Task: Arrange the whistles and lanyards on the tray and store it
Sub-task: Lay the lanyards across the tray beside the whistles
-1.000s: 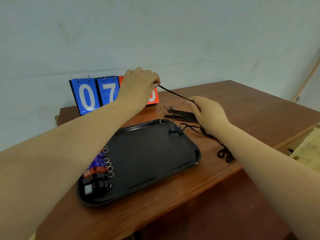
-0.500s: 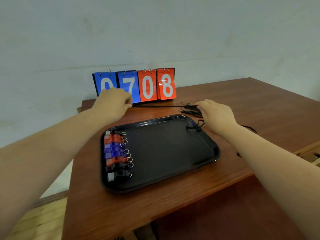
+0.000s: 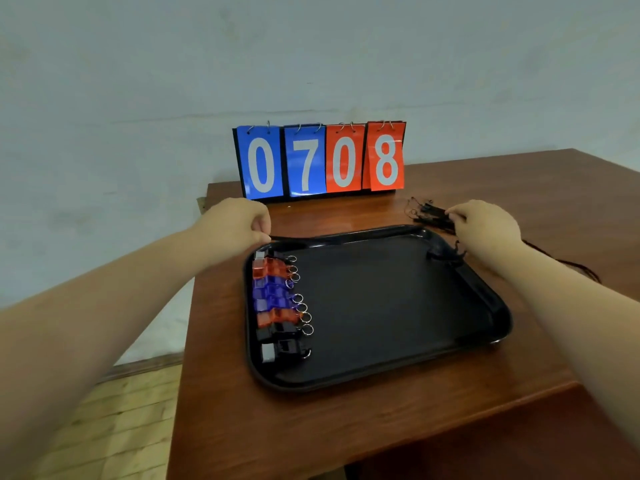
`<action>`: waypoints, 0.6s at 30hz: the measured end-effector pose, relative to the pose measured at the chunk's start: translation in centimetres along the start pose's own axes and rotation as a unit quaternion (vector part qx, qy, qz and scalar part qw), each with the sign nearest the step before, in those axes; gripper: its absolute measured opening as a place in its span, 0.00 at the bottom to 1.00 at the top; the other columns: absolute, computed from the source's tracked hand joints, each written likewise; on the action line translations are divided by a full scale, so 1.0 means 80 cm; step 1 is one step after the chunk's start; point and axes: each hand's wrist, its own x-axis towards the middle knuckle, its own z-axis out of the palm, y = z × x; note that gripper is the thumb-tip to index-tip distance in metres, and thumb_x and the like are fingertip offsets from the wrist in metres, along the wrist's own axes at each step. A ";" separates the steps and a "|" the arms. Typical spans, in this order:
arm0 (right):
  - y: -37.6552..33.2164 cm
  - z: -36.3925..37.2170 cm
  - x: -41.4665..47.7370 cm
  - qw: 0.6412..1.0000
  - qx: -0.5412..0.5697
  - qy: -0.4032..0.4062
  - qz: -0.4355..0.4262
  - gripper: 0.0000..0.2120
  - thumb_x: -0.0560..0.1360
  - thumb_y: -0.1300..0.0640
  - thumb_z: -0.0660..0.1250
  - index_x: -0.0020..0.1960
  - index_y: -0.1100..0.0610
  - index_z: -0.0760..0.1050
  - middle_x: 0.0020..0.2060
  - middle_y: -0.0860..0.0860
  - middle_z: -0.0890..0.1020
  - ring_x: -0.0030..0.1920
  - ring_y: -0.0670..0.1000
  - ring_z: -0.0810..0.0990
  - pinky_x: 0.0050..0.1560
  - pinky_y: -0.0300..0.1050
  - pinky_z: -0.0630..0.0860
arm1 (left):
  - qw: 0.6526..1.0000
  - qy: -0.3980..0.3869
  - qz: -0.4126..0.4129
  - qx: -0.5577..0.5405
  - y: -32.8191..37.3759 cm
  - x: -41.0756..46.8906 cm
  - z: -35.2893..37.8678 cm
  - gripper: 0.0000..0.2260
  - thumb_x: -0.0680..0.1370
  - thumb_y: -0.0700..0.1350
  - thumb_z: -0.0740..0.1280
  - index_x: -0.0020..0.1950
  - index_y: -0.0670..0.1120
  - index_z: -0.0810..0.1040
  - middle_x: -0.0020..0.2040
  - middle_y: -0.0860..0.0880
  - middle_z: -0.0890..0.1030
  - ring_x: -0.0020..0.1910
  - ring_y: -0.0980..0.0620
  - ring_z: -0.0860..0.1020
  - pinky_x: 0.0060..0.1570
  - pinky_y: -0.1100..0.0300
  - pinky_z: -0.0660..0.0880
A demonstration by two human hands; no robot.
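A black tray [image 3: 498,308] lies on the wooden table. Several whistles [image 3: 277,299], red, blue and black with metal rings, lie in a column along its left side. My left hand [image 3: 235,221] hovers at the tray's far left corner, fingers closed on the end of a black lanyard [image 3: 289,239] that runs along the far rim. My right hand [image 3: 485,226] is beyond the far right corner, pinching at a bundle of black lanyards [image 3: 429,216] on the table. One lanyard clip end [image 3: 446,255] hangs over the tray's right rim. More cord [image 3: 581,268] trails behind my right forearm.
A flip scoreboard [image 3: 318,161] reading 0708 stands at the table's back edge against the wall. The table's left edge runs close to the tray, with wooden floor [image 3: 114,427] below. The near table edge is just in front of the tray.
Both hands have come down from holding the lanyard stretched in the air to table level at the tray's far edge. The camera view has shifted left, and the scoreboard is now unobstructed.
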 end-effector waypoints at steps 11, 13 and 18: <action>-0.006 0.016 0.009 0.995 0.037 0.020 0.096 0.08 0.73 0.67 0.60 0.50 0.57 0.70 0.39 0.56 0.79 0.37 0.57 0.75 0.31 0.44 0.65 | 0.998 -0.048 0.032 -0.003 0.022 0.021 0.025 0.05 0.75 0.47 0.74 0.44 0.51 0.79 0.43 0.55 0.81 0.46 0.56 0.80 0.50 0.53 0.79; -0.006 0.017 0.013 0.994 0.034 0.008 0.103 0.07 0.74 0.66 0.60 0.49 0.57 0.72 0.42 0.57 0.80 0.43 0.59 0.76 0.35 0.45 0.69 | 0.998 -0.056 0.036 0.008 0.026 0.024 0.028 0.05 0.75 0.47 0.74 0.44 0.51 0.79 0.44 0.55 0.81 0.46 0.55 0.79 0.51 0.52 0.80; -0.004 0.025 0.018 0.994 0.013 -0.016 0.110 0.10 0.76 0.62 0.62 0.56 0.60 0.76 0.52 0.59 0.79 0.57 0.61 0.72 0.49 0.51 0.74 | 0.996 -0.064 0.049 0.042 0.032 0.031 0.033 0.05 0.75 0.48 0.73 0.42 0.53 0.78 0.43 0.56 0.80 0.46 0.56 0.79 0.51 0.53 0.79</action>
